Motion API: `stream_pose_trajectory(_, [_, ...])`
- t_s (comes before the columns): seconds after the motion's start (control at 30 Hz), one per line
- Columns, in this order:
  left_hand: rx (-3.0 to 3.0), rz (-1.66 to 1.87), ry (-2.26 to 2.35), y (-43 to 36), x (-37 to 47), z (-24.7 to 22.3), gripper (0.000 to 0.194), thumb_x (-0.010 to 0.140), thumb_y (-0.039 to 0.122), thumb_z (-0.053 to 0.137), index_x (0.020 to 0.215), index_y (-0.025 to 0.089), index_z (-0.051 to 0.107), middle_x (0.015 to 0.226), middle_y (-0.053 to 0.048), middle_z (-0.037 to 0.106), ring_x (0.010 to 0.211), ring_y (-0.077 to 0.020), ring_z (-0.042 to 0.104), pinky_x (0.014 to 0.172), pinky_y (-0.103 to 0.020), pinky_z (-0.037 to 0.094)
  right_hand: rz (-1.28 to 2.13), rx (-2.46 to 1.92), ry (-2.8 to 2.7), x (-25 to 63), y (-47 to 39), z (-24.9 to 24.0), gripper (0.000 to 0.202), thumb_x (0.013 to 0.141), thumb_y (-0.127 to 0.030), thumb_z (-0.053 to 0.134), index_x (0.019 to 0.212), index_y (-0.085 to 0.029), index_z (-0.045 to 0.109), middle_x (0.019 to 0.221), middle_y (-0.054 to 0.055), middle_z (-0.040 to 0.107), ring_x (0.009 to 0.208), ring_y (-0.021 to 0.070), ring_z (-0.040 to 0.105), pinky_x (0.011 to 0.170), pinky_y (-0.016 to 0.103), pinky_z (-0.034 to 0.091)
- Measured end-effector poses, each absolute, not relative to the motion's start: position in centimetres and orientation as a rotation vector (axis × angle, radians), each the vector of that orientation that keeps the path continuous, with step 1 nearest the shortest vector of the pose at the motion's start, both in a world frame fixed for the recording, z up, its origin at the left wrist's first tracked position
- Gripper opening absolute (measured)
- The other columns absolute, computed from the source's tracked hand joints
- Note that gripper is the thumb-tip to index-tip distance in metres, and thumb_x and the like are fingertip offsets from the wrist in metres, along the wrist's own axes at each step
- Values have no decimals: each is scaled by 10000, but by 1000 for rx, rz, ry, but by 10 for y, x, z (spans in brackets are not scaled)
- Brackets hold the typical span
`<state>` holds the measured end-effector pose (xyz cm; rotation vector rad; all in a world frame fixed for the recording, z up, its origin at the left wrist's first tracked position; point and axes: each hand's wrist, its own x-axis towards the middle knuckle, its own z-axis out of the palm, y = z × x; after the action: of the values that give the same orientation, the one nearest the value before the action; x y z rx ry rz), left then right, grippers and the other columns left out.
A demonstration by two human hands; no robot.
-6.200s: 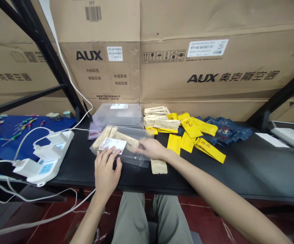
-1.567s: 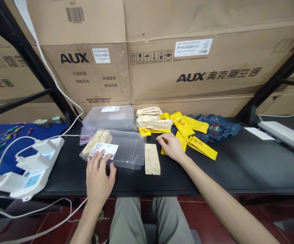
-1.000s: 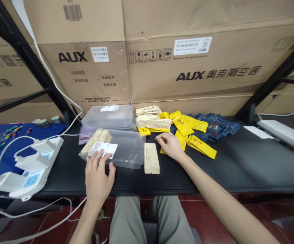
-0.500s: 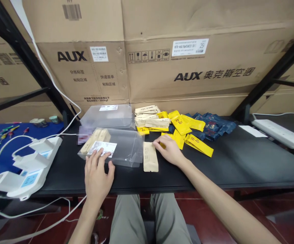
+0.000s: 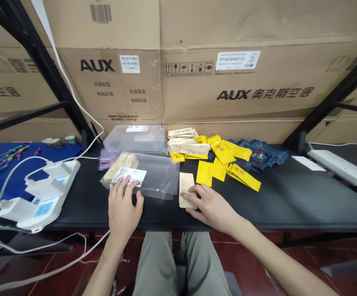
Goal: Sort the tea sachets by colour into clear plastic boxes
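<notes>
My left hand (image 5: 123, 207) lies with outstretched fingers on the near edge of a clear plastic box (image 5: 158, 176), over its white label (image 5: 129, 176). Cream-coloured packets (image 5: 118, 164) sit inside the box at its left end. A single cream packet (image 5: 186, 179) lies flat on the table, just right of the box's open-looking flap. Over its lower part is my right hand (image 5: 211, 205), fingertips touching the surface and thumb near the bottom edge; the fingers are apart and the packet is still on the table.
Behind lie a second clear box (image 5: 135, 139), stacked cream packets (image 5: 187, 146), yellow packets (image 5: 223, 152) and dark blue packets (image 5: 263, 154). Power strips stand left (image 5: 47, 201) and right (image 5: 341, 166), with white cables. Large cardboard boxes (image 5: 193, 98) form the back.
My right hand has moved from the packet's upper right corner down onto its lower part. My left hand stays on the clear box. The camera view has shifted slightly.
</notes>
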<state>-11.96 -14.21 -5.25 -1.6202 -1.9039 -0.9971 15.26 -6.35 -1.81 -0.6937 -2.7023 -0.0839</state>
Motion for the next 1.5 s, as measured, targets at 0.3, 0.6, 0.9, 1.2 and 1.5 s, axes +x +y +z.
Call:
stream_pose_trajectory(0.3, [-1619,-988,-1906,-142,-120,-53,269,897,211,536,1156,201,609,1332,-96,599,1340,-314,471,1154,-542,340,-80,-1002,-2270,168,-53,-22,356,929,-183,455,1256,-195,596,1042,93,664,839,200,693,681,305,590])
stream_pose_trajectory(0.6, [-1620,-1002,-1905,-142,-121,-55,276,891,211,542,1159,208,608,1333,-96,600,1344,-315,470,1153,-538,339,414,-1193,-1950,181,-59,-21,245,866,-292,542,1062,-176,632,813,38,702,626,149,671,621,268,562])
stream_pose_trajectory(0.9, [-1622,-1005,-1913,-142,-121,-54,276,891,220,536,1156,207,611,1336,-96,598,1342,-317,470,1152,-540,340,759,-1145,-1930,166,-72,-22,262,894,-357,536,1085,-201,626,888,50,723,742,170,691,691,294,578])
stream_pose_trajectory(1.2, [-1621,-1021,-1897,-142,-121,-54,278,887,207,538,1155,211,612,1333,-100,600,1342,-314,471,1160,-542,325,830,-1003,-1921,123,-42,-31,303,889,-288,541,1172,-204,608,1082,77,731,871,177,702,859,350,575])
stream_pose_trajectory(1.5, [-1624,-1002,-1903,-142,-121,-53,283,896,204,534,1170,203,606,1334,-101,598,1349,-310,464,1160,-534,332,919,-1011,-2065,88,-23,-32,228,853,-364,605,932,-189,730,884,45,744,819,205,684,805,345,544])
